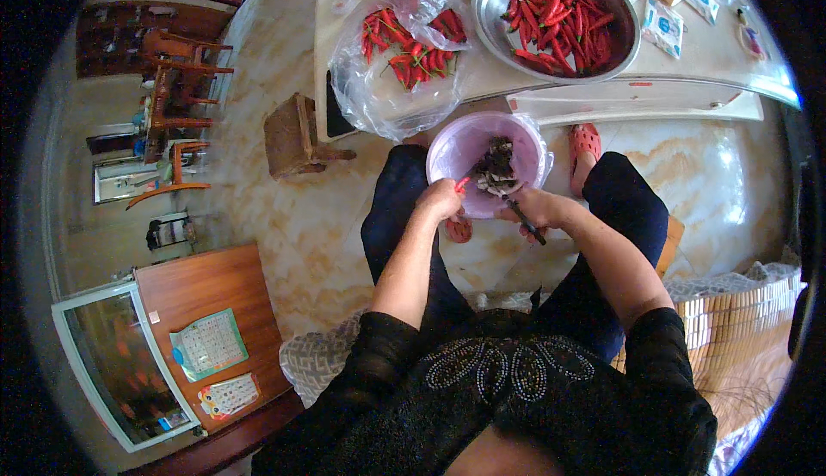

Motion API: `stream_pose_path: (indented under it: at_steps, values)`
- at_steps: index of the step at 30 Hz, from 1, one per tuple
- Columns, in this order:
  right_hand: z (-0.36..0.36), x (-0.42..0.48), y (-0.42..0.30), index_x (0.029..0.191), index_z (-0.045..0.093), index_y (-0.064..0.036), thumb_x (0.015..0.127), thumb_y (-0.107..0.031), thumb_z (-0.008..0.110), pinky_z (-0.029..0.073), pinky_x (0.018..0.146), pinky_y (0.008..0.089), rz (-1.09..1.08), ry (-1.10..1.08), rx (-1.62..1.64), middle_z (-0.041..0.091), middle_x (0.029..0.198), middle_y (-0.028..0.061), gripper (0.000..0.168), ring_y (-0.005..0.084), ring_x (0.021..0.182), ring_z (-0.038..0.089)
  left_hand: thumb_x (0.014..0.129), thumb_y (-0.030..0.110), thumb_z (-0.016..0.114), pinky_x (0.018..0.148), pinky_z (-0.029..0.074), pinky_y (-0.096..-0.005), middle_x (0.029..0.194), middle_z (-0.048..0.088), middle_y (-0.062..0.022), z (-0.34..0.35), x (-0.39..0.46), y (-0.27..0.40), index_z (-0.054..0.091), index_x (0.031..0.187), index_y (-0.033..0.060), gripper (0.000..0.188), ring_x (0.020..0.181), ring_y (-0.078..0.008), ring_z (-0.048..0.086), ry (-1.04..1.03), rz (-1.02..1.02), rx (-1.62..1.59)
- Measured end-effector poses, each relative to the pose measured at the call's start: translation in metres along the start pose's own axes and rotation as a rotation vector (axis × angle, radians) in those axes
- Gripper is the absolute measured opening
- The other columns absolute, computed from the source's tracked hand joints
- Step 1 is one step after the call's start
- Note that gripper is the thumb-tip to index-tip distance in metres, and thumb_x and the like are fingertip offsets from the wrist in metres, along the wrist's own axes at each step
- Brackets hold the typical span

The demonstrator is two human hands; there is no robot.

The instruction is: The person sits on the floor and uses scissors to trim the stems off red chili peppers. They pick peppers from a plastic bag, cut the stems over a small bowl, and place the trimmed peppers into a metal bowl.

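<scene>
My left hand [441,200] grips a red chili pepper [461,184] at the near rim of a lilac plastic bin [445,144]. Beside it, my right hand [542,208] holds a black-handled tool [528,223]; its far end is too small to make out. A clear bag lines the bin, and dark scraps [497,160] lie inside. Beyond, on the table, a steel basin [487,21] contains many red chili peppers [564,21]. To its left, more red chilies with stems [413,57] rest in an open clear plastic bag [361,99].
The bin stands between my knees, before the pale table [477,89] and its open drawer [635,105]. A wooden stool [290,140] is at the left. Tissue packs [663,26] lie right of the basin. A wooden cabinet [206,282] stands at lower left.
</scene>
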State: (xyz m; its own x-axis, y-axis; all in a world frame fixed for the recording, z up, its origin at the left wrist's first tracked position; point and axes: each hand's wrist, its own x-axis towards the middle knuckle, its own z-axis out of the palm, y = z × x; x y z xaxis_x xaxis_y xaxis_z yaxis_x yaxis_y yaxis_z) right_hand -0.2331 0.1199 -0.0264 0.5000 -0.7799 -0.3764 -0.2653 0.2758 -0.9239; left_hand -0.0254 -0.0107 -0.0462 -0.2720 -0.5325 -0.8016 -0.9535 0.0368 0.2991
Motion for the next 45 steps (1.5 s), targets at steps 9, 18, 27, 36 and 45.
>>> stream_pose_path:
  at_steps: [9,18,27,36,45]
  values:
    - [0.0,-0.002,-0.027,0.104,0.055,-0.002,0.084,-0.069,0.046,0.047,0.048,0.0311,0.286,-0.024,0.502,0.056,0.065,0.005,0.071,0.0164,0.055,0.057,0.098,0.034,0.045,0.075,0.046,-0.0457,0.121,0.059,0.0013,-0.004,-0.002,0.003,0.045,0.108,0.0191,0.018,0.101,-0.0241,0.063,0.29,0.003,-1.646]
    - [0.004,-0.001,-0.026,0.108,0.052,-0.002,0.083,-0.069,0.047,0.045,0.048,0.0276,0.264,-0.091,0.539,0.053,0.065,0.002,0.071,0.013,0.056,0.055,0.1,0.038,0.038,0.098,0.029,-0.0448,0.132,0.052,0.0015,0.009,0.008,0.014,0.036,0.121,0.0215,0.026,0.117,-0.0235,0.055,0.627,0.057,-1.779]
    - [0.007,0.007,-0.026,0.106,0.051,-0.004,0.083,-0.064,0.055,0.04,0.05,0.0287,0.151,-0.01,0.249,0.051,0.065,0.0017,0.064,0.0128,0.056,0.051,0.101,0.039,0.033,0.101,0.028,-0.0393,0.129,0.054,0.0058,0.015,0.009,0.025,0.047,0.123,0.0142,0.036,0.113,-0.0171,0.054,0.601,-0.033,-1.936]
    - [0.002,0.008,-0.028,0.097,0.053,-0.005,0.083,-0.064,0.055,0.04,0.049,0.0305,0.172,-0.004,0.175,0.051,0.06,0.0021,0.061,0.0136,0.055,0.052,0.1,0.038,0.037,0.092,0.035,-0.0371,0.125,0.057,0.0052,0.017,0.001,0.042,0.042,0.121,0.0172,0.03,0.104,-0.0162,0.057,0.62,-0.016,-1.858]
    - [0.004,0.014,-0.006,0.09,0.058,-0.001,0.086,-0.05,0.056,0.047,0.052,0.037,-0.042,0.02,0.043,0.06,0.062,0.0101,0.049,0.0233,0.055,0.06,0.098,0.036,0.045,0.074,0.042,-0.0262,0.114,0.063,0.0021,0.038,0.028,0.018,0.041,0.118,0.0167,0.028,0.088,-0.0115,0.059,0.666,-0.031,-1.814]
